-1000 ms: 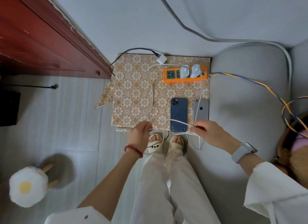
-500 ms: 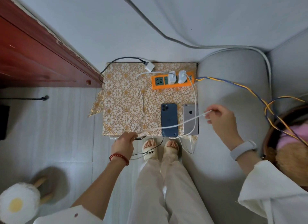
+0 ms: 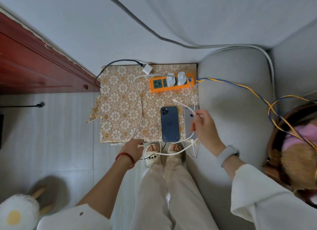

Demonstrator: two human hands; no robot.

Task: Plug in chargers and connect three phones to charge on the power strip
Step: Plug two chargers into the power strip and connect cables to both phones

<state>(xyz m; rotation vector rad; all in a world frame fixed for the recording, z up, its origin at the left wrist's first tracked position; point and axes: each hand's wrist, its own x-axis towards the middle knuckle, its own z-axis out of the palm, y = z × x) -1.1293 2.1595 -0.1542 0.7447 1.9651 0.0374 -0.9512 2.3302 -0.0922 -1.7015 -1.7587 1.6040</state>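
Risks: right hand (image 3: pixel 205 127) pinches a white cable (image 3: pixel 184 105) above the silver phone (image 3: pixel 187 125), plug end free toward the strip (image 3: pixel 171 83); slack looping over the table's near edge could snag feet or drag the blue phone (image 3: pixel 169 124). Left hand (image 3: pixel 133 148) at that edge, grip unclear. Room: open cloth (image 3: pixel 120 109) left of the phones; sofa (image 3: pixel 231 92) crowds their right. Third phone unseen.
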